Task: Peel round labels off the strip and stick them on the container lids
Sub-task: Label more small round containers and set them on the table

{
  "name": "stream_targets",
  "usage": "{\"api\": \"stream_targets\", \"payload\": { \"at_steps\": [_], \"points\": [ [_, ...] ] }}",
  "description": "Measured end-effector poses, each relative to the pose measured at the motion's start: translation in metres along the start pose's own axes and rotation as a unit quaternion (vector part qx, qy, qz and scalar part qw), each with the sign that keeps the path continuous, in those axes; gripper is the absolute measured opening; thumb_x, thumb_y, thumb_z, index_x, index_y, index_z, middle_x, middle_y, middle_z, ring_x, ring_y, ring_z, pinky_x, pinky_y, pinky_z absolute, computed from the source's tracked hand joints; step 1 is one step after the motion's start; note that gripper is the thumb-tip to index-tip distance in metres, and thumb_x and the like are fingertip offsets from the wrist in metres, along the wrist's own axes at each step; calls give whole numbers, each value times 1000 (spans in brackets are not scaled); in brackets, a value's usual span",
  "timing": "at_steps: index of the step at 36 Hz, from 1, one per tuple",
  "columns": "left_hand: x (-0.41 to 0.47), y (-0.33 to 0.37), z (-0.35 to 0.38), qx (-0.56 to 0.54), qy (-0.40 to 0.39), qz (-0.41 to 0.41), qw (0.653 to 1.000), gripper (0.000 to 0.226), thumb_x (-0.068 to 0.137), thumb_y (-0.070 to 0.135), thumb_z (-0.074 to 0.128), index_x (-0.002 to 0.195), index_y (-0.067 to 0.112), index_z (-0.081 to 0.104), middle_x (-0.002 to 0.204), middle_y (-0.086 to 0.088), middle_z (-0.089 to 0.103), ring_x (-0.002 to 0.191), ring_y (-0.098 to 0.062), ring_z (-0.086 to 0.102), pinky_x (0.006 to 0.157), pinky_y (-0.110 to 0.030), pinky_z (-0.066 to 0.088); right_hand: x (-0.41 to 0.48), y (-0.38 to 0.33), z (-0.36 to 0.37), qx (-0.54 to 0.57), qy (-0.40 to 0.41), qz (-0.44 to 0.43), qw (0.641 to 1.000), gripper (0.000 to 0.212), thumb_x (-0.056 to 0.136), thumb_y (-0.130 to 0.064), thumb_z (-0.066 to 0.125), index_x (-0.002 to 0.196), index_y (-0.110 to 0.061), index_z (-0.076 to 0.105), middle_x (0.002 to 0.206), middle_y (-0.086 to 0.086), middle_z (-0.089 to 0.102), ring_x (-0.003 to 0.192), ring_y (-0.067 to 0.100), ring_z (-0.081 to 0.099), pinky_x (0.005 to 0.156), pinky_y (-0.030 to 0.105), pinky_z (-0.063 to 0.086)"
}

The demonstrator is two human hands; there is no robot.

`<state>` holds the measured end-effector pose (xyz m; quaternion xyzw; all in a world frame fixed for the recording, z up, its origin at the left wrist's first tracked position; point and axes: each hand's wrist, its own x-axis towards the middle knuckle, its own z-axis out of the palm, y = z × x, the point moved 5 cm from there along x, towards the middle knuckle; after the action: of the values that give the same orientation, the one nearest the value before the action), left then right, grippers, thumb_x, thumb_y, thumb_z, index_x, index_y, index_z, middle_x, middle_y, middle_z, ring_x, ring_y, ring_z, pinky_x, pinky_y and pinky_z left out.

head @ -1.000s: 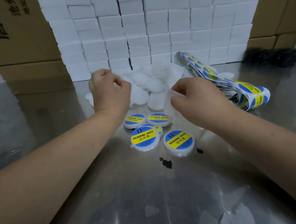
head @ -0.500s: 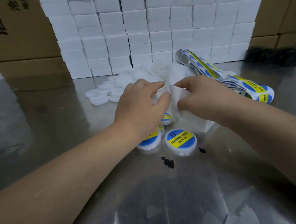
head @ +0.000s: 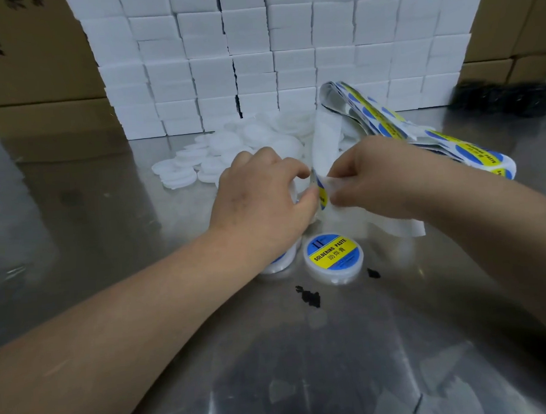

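Label (head: 321, 191) newly lifted, left hand (head: 261, 201) grip pinching it; right hand (head: 369, 177) pinching strip (head: 324, 130)

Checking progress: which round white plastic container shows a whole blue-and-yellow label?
The round white container nearest the camera; its neighbour lies under the left hand, the far pile bears none.

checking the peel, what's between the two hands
In the head view, a blue-and-yellow label on the white strip sits between left hand and right hand.
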<state>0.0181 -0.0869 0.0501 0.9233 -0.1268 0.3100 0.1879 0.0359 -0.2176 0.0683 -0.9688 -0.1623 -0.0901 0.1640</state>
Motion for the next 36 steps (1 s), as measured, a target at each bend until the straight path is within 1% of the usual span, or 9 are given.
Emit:
{"api": "stream_targets", "payload": {
  "at_steps": [3, 8, 11, 15, 18, 23, 26, 28, 36],
  "points": [
    [0, -1, 2, -1, -7, -1, 1000, 33, 81, 41, 55, 111, 29, 64, 87, 10, 38, 100, -20, 40, 80, -27, 27, 0, -2, 2, 20, -28, -10, 999, 7, 78, -20, 63, 73, -25, 65, 53, -8, 53, 47, 3, 48, 45, 18, 35],
    [-1, 0, 0, -27, 5, 2, 1000, 37, 78, 45, 53, 109, 29, 65, 82, 12, 37, 89, -11, 31, 76, -25, 25, 0, -2, -1, 96, -14, -29, 995, 12, 80, -23, 60, 72, -27, 66, 55, -10, 59, 45, 2, 47, 42, 16, 38],
    [-2, 2, -2, -35, 10, 10, 999, 46, 73, 53, 48, 105, 27, 67, 79, 12, 36, 86, -10, 30, 73, -24, 24, 1, -5, -4, 136, 5, -42, 990, 26, 79, -18, 61, 56, -31, 62, 42, -19, 50, 41, -2, 45, 35, 8, 31],
    [-3, 6, -5, -37, 11, 27, 999, 50, 68, 58, 48, 102, 27, 68, 79, 10, 38, 85, -11, 31, 72, -26, 26, 0, -9, -4, 172, 11, -57, 983, 31, 77, -11, 63, 54, -30, 65, 47, -25, 54, 45, -9, 48, 39, 3, 32],
    [-3, 6, -6, -31, 11, 25, 999, 50, 68, 58, 48, 101, 27, 68, 80, 9, 39, 85, -11, 31, 74, -26, 27, 1, -9, -4, 170, 17, -68, 983, 42, 78, -13, 65, 53, -47, 63, 54, -31, 57, 53, -13, 50, 46, 2, 34],
    [-3, 1, -7, -22, 24, 27, 999, 34, 78, 49, 55, 97, 24, 69, 77, 11, 37, 84, -12, 31, 71, -24, 23, 2, -4, -6, 78, 51, -70, 993, 47, 83, -17, 62, 44, -44, 58, 55, -18, 58, 56, -7, 51, 45, 6, 35],
    [-1, -6, -8, -20, 23, 7, 1000, 20, 83, 40, 55, 88, 25, 66, 77, 11, 38, 86, -13, 33, 70, -22, 21, 3, 2, -11, -39, 70, -34, 996, 29, 84, -18, 57, 62, -37, 57, 61, -15, 48, 69, 13, 50, 57, 25, 33],
    [0, -12, -12, -34, 42, -16, 998, 13, 85, 35, 53, 78, 27, 60, 72, 12, 36, 86, -13, 33, 66, -21, 18, 4, 7, -16, -130, 77, -3, 988, 22, 85, -14, 53, 75, -34, 58, 64, -14, 41, 76, 20, 43, 66, 26, 28],
    [3, -25, -24, -83, 100, -70, 989, 31, 87, 41, 49, 59, 33, 40, 70, 13, 39, 85, -19, 42, 64, -20, 20, 3, 16, -30, -191, 79, 74, 976, 34, 83, -7, 41, 103, -19, 66, 103, 8, 62, 90, 30, 53, 79, 33, 38]
  ]
}}
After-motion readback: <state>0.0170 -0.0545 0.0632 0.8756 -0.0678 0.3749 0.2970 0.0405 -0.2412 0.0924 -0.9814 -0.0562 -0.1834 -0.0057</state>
